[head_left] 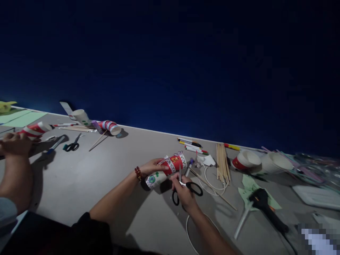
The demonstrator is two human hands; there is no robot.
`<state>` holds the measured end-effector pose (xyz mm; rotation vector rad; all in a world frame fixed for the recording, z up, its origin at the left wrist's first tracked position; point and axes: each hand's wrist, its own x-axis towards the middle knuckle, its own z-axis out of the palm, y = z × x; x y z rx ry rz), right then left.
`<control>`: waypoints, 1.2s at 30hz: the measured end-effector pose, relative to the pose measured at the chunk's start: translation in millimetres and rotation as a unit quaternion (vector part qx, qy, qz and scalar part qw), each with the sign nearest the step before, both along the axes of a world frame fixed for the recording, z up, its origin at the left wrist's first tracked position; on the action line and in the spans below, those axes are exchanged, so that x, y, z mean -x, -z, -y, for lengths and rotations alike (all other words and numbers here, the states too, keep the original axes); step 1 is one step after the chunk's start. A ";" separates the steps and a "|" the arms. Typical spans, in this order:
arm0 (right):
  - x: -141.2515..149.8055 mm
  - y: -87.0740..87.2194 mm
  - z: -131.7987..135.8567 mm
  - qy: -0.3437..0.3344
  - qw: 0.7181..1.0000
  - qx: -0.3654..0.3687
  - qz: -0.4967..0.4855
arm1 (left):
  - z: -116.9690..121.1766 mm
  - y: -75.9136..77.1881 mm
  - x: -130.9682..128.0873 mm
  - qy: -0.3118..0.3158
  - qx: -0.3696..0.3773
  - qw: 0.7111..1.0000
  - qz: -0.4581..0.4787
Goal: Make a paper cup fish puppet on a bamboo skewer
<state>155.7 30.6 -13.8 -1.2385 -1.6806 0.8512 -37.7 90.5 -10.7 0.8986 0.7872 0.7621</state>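
My left hand (152, 168), with a beaded bracelet at the wrist, is wrapped around the decorated paper cups (173, 163). They lie end to end as one tube, red with gold marks toward the right and white with green and blue drawings toward the left. My right hand (183, 193) is closed around a pair of black-handled scissors (196, 188) near the pivot. The blades point up, close beside the red cup; whether they touch it I cannot tell.
Markers (191, 144), wooden sticks (222, 163), a white cord (205, 187) and paper cups (247, 160) lie ahead and right. A black glue gun (268, 209) rests on green paper (247, 184). At left, another person's hand (17, 143) holds a red-and-white cup (34, 130), near other scissors (72, 144).
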 end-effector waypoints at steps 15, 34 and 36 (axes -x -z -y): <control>-10.8 -18.9 -16.9 -0.110 0.968 -0.152 0.169 | -1.1 -0.5 -1.7 -0.014 -0.016 0.999 -0.028; -8.2 -26.8 -6.6 -0.034 0.998 -0.008 0.043 | 5.5 -21.3 -14.6 -0.020 -0.087 0.994 -0.067; -8.9 -29.9 -7.4 -0.037 0.997 -0.023 0.062 | 5.6 -22.9 -13.9 -0.033 -0.093 0.993 -0.068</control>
